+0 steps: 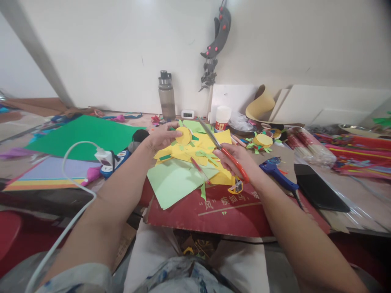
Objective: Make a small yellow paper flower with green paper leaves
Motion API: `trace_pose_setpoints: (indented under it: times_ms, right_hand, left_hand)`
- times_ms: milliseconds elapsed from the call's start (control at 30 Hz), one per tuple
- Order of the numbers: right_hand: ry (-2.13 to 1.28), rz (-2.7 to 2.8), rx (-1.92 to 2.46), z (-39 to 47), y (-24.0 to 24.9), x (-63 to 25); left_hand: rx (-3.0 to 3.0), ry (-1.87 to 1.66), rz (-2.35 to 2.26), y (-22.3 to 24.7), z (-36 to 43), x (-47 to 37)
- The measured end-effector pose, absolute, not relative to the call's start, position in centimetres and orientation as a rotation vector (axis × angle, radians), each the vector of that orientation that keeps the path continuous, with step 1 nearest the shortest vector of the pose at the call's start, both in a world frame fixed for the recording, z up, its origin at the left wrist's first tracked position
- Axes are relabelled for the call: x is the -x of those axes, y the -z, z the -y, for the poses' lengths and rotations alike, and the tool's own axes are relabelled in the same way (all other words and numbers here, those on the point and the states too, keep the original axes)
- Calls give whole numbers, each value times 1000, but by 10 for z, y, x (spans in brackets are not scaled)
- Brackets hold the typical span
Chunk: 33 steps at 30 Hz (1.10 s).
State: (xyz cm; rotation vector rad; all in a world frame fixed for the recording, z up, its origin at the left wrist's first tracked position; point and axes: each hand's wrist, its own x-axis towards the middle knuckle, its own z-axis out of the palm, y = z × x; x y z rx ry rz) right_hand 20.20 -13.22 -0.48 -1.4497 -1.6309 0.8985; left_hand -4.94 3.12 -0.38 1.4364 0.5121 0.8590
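A round yellow paper piece (183, 136) with green bits at its edge is held between the fingers of my left hand (163, 137). My right hand (232, 159) is closed around red-handled scissors (224, 151), whose blades point up and left, a little right of the yellow piece. Yellow paper sheets (224, 177) and green scraps lie beneath both hands. A light green sheet (171, 183) rests in front of them, with a red pen-like item (199, 169) by its right side. A small yellow sharpener-like object (236, 186) sits below my right hand.
A blue glue gun (279, 175) and a black phone (320, 189) lie at the right, near another yellow-green paper piece (263, 141). Behind stand a bottle (166, 97) and a white-capped container (223, 119). At left are a green sheet (85, 138) and a power strip with a white cable.
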Motion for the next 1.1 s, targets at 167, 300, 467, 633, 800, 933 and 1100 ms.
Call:
trace_pose_setpoints:
  times_ms: [167,300,467,633,800,933,1100]
  right_hand:
    - [-776,1679,1308,128,14,-202]
    - [-782,1690,1322,127,18,-199]
    - [-876,1595,1328,131,17,-193]
    - [-918,1538,1317,134,15,-191]
    - [-909,1535,1332,132,15,-192]
    - [-915,1533,1333,132,14,-192]
    - [-916,1511,1348,133,13,-191]
  left_hand:
    - [-1392,-803,-406,7,-25,38]
    - [-1292,-831,-370,9,-16,27]
    - [-1263,-794,-396,13,-11,17]
    - [-1249,-795,-430,16,-9,13]
    - [-1227,-806,-430,15,-7,12]
    - [-1233,-806,-426,16,-8,11]
    - [-1268,-792,-424,17,-9,11]
